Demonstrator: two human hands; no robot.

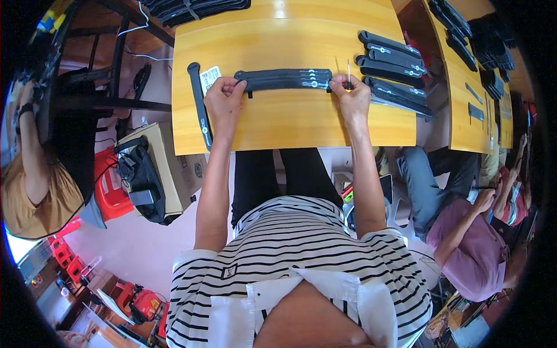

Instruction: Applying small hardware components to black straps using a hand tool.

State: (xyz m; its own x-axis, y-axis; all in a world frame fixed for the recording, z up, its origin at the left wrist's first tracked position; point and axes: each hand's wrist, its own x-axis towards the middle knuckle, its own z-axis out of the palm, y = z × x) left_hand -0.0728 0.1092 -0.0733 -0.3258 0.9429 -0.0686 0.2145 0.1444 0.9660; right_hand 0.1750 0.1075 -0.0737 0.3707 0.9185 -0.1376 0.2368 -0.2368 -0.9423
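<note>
A short stack of black straps [278, 79] with rounded ends and white print lies across the yellow table in front of me. My left hand [224, 103] pinches its left end between thumb and fingers. At the other end, my right hand [353, 100] is closed on the stack in the same way. Against the right fingers a thin tool like a small screwdriver [348, 80] points away from me; I cannot tell whether the hand holds it. Beside my left hand, a single black strap [199, 104] lies lengthwise, next to a white printed label [210, 76].
Several bundles of black straps [390, 58] lie at the table's right side, and more black pieces [194, 10] at its far left edge. A cardboard box [168, 165] with a black bag [141, 180] stands left below the table [272, 124]. Other people sit at both sides.
</note>
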